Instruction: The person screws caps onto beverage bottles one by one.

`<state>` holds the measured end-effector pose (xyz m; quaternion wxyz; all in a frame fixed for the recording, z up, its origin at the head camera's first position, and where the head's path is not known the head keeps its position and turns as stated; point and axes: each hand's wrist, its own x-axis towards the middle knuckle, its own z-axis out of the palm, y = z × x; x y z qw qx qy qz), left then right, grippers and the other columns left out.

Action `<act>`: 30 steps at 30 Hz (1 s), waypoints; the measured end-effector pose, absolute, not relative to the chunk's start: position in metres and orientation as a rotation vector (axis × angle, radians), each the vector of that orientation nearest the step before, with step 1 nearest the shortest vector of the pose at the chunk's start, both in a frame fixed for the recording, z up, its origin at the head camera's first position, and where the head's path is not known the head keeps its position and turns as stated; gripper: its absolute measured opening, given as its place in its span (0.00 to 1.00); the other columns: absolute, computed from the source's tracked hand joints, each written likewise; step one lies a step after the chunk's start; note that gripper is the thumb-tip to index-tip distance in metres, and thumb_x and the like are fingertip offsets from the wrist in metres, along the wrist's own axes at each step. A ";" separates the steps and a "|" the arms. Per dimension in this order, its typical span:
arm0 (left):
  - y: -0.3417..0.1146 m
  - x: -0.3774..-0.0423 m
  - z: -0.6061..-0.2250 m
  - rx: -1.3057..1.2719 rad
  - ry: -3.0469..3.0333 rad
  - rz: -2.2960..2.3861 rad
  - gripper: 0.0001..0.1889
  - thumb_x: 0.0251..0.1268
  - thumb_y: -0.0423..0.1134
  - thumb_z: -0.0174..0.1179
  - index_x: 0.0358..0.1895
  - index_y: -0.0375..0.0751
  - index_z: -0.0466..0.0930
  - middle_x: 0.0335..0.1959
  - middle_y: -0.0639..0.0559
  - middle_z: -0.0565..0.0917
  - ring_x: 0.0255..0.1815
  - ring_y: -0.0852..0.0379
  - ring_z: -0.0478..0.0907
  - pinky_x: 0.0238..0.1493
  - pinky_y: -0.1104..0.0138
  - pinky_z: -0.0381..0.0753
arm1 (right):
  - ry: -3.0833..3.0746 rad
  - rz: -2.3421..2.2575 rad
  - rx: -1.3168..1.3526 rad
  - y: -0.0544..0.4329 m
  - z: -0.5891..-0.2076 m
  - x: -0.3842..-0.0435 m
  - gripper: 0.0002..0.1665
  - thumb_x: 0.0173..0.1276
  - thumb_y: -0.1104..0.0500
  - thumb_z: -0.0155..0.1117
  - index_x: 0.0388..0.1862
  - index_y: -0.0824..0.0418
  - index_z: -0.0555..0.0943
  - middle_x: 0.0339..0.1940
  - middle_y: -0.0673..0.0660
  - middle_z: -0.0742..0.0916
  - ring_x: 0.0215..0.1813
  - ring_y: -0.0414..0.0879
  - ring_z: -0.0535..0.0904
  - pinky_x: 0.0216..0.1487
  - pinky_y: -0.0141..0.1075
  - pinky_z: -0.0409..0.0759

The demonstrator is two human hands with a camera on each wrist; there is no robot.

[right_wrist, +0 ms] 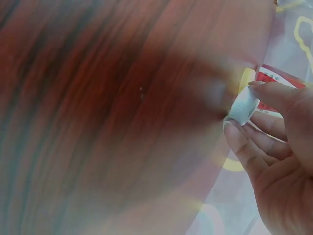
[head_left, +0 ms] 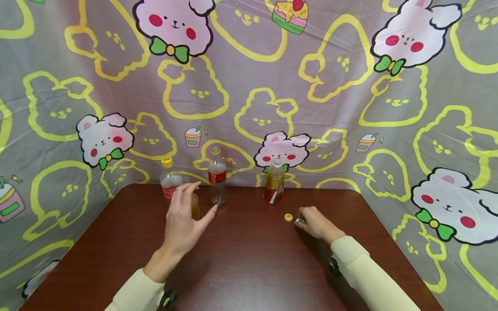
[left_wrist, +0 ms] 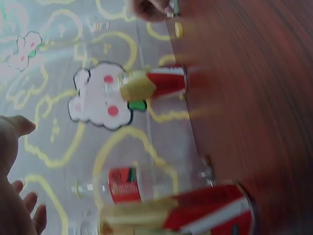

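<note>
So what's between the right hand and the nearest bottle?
A yellow cap lies between the right hand and bottle, as the head and left wrist views show.

Pale cream sleeves: left sleeve (head_left: 134, 290), lower left of the frame; right sleeve (head_left: 367, 272), lower right. Small black wrist devices (head_left: 167, 298) at both cuffs; hands (head_left: 182, 222) bare.

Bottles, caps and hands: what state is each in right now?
Pink-label bottle: upright, yellow cap on.
Clear red-label bottle: upright; capped or not, unclear.
Bottle by the left hand: upright; top unclear.
Rear yellow-and-red bottle: upright, looks uncapped.
Yellow cap: loose on the table.
White cap: pinched.
Left hand: open, holding nothing.
Right hand: pinching the white cap.
</note>
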<state>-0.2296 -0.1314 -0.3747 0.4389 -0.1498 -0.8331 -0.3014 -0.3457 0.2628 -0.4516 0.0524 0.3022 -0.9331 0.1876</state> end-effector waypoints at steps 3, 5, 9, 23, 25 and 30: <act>-0.117 -0.234 -0.375 -0.450 -2.091 -0.757 0.38 0.51 0.45 0.79 0.65 0.39 0.74 0.57 0.43 0.76 0.56 0.45 0.75 0.53 0.51 0.77 | -2.818 0.605 0.922 0.264 -0.450 -0.345 0.07 0.68 0.66 0.70 0.40 0.66 0.80 0.29 0.51 0.85 0.31 0.41 0.79 0.34 0.38 0.79; -0.108 -0.238 -0.376 -0.492 -2.111 -0.781 0.38 0.51 0.45 0.79 0.66 0.41 0.74 0.58 0.44 0.76 0.56 0.46 0.75 0.51 0.51 0.78 | -2.780 0.627 0.941 0.266 -0.450 -0.345 0.09 0.69 0.66 0.69 0.46 0.67 0.81 0.33 0.52 0.87 0.34 0.42 0.82 0.37 0.40 0.81; -0.091 -0.249 -0.381 -0.559 -2.216 -0.861 0.40 0.53 0.47 0.78 0.69 0.43 0.71 0.61 0.48 0.74 0.58 0.49 0.73 0.52 0.51 0.80 | -2.702 0.676 0.938 0.272 -0.446 -0.342 0.12 0.70 0.67 0.67 0.51 0.65 0.84 0.38 0.53 0.87 0.36 0.41 0.81 0.38 0.38 0.81; -0.039 -0.328 -0.415 -0.462 -2.532 -1.096 0.49 0.52 0.54 0.79 0.76 0.49 0.61 0.68 0.46 0.69 0.67 0.46 0.72 0.66 0.48 0.74 | -2.597 0.931 0.827 0.288 -0.418 -0.320 0.19 0.60 0.74 0.73 0.50 0.63 0.84 0.44 0.58 0.80 0.37 0.44 0.82 0.37 0.33 0.83; -0.029 -0.342 -0.421 -0.443 -2.534 -1.149 0.52 0.50 0.55 0.80 0.77 0.49 0.58 0.70 0.45 0.68 0.68 0.45 0.71 0.67 0.48 0.73 | -2.584 0.933 0.830 0.290 -0.415 -0.317 0.19 0.60 0.73 0.74 0.50 0.63 0.84 0.42 0.57 0.81 0.37 0.44 0.83 0.36 0.33 0.83; -0.001 -0.374 -0.430 -0.381 -2.529 -1.302 0.57 0.50 0.55 0.80 0.80 0.47 0.53 0.73 0.41 0.65 0.72 0.41 0.68 0.68 0.45 0.71 | -2.606 0.974 0.834 0.291 -0.413 -0.316 0.18 0.59 0.72 0.76 0.47 0.62 0.83 0.37 0.53 0.82 0.36 0.43 0.84 0.35 0.33 0.83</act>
